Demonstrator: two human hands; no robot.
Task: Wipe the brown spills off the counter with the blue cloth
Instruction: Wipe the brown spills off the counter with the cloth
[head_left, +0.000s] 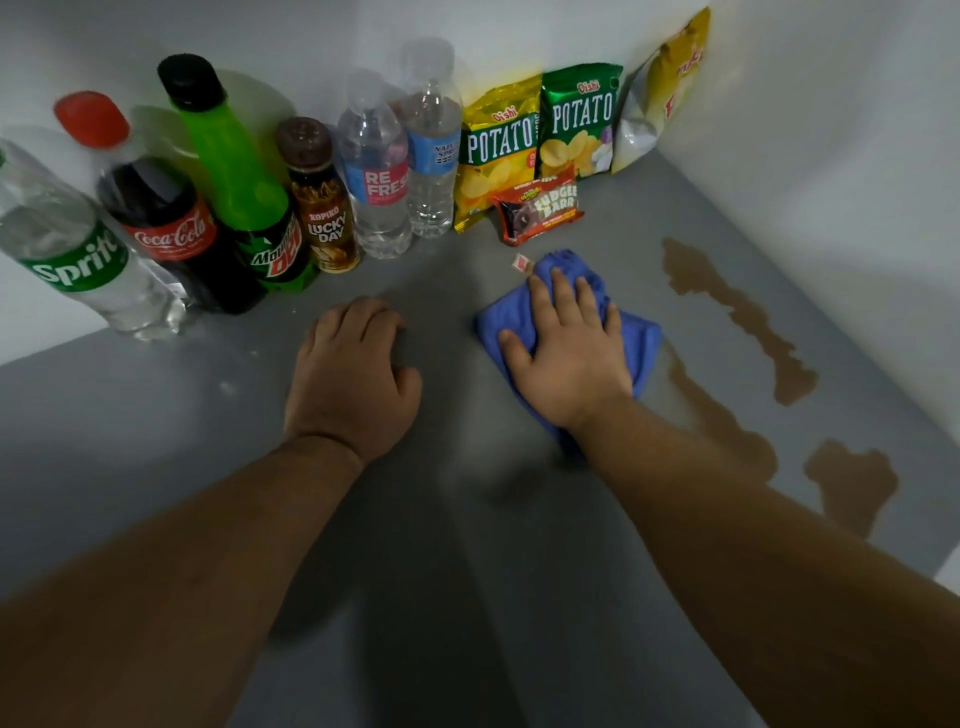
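The blue cloth (636, 340) lies crumpled on the grey counter (156, 441), and my right hand (566, 348) presses flat on top of it with fingers spread. Brown spills lie to the right of the cloth: a long streak (743, 317) near the wall, a thinner smear (722, 415) beside the cloth, and a blot (852, 483) near the right edge. My left hand (353, 374) rests on the bare counter left of the cloth, fingers curled under, holding nothing.
A row of bottles lines the back wall: Sprite (72, 249), Coca-Cola (166, 218), Mountain Dew (244, 197), a coffee drink (322, 208) and two water bottles (379, 171). Chip bags (540, 135), a snack bar (540, 210) and a small wrapper scrap (521, 262) sit behind the cloth.
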